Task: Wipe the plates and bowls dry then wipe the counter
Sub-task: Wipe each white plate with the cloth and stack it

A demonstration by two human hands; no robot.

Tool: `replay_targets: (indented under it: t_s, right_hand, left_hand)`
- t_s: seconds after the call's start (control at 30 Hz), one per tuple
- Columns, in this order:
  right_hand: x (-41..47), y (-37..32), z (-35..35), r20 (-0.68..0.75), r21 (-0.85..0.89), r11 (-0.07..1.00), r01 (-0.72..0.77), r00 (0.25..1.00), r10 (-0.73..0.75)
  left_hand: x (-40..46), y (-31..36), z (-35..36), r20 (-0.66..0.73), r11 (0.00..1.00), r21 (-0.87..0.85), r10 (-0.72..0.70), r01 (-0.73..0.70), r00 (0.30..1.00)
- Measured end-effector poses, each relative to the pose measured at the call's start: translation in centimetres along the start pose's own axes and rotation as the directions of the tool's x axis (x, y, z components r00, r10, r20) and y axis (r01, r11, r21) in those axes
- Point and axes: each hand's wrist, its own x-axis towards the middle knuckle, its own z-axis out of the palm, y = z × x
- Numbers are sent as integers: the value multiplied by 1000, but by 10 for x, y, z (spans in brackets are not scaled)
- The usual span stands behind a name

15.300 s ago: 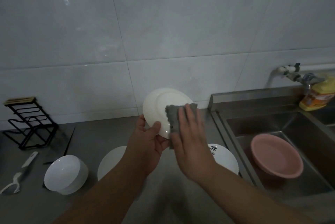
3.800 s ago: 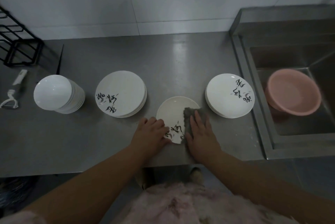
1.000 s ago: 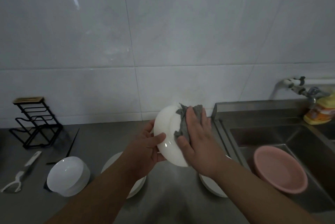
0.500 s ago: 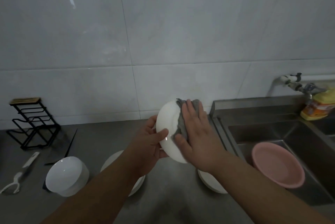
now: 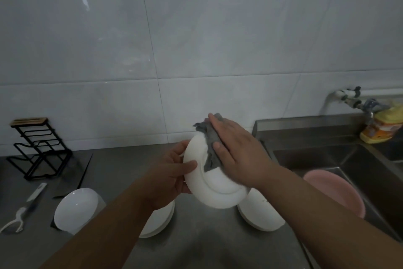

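The plate is held up in the air above the counter's front middle, tilted on edge with its underside and foot ring facing the person. The left hand grips its left rim, thumb curled over the near face and fingers behind. The right hand lies flat on the upper right part of that face, fingers straight, pressing the cloth against it; the cloth bunches out past the fingertips at the plate's top edge. So the unwiped part lies below and left of the right hand, toward the foot ring's lower arc, and the right hand is the one placed to sweep down across it, I'd guess.

Beneath, a plate stack sits near the sink, another stack shows under the left forearm, and bowls stand toward the left edge. A peeler and a black rack are at the far left. A pink basin rests in the sink. The steel counter and tiled wall are dimly lit.
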Motion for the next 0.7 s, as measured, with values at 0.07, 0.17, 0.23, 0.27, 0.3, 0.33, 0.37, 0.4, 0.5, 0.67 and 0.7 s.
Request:
replay_targets:
  t_s: [0.07,0.17,0.23,0.27,0.3,0.33,0.37,0.4,0.5,0.67,0.7]
  right_hand:
    - [5,6,-3,-19,4,1000,19,1000,-19]
    - [-14,10,5,-87,83,992,-91,991,98]
    - [-37,3,18,-130,182,961,-206,964,232]
    - [-46,-3,24,-140,218,944,-247,950,281]
    - [-53,-7,28,-141,234,933,-273,940,310]
    - [-54,-9,28,-134,227,931,-287,937,322]
    - [-50,-7,24,-119,203,934,-294,939,321]
    - [-42,-3,18,-96,173,940,-292,945,312]
    - [-16,9,-6,-15,144,953,-267,962,272]
    - [-33,-12,14,-129,255,891,-376,900,416]
    - [-43,-20,22,-153,331,853,-404,869,471]
  left_hand:
    - [0,2,-1,8,1000,-2,20,-20,1000]
    - [-1,6,-3,-36,995,-73,73,-75,997]
    - [-2,5,-5,-85,986,-132,88,-99,992]
    - [-2,3,-6,-97,983,-149,89,-103,991]
    - [-3,1,-6,-102,983,-156,86,-101,991]
    - [-4,-1,-6,-101,983,-157,78,-94,992]
    - [-4,-3,-5,-92,985,-153,66,-80,994]
    - [-4,-5,-6,-76,987,-147,54,-65,996]
    - [-4,-8,-4,-46,987,-155,44,-51,998]
    - [0,-6,9,-115,957,-242,135,-160,984]
    - [1,-8,10,-120,953,-254,137,-164,983]
